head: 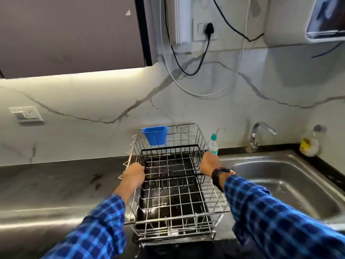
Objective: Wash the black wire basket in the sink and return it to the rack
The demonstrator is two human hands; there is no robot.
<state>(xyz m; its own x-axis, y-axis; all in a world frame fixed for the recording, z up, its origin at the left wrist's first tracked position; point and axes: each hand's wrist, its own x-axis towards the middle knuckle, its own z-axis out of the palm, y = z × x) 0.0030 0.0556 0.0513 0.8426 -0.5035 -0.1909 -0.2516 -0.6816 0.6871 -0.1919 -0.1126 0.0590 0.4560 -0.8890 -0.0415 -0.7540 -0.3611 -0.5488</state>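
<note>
A black wire basket (169,149) sits in the back half of the steel dish rack (179,221) on the counter. My left hand (133,173) grips the basket's left rim, fingers curled round the wire. My right hand (210,163) grips its right rim, a dark watch on the wrist. The steel sink (291,176) lies to the right of the rack, with a chrome tap (258,135) behind it.
A blue plastic cup holder (155,135) hangs on the rack's back edge. A small water bottle (213,144) stands behind the rack on the right. A yellow scrubber in a holder (308,143) sits at the sink's far corner. Dark counter (56,182) spreads left.
</note>
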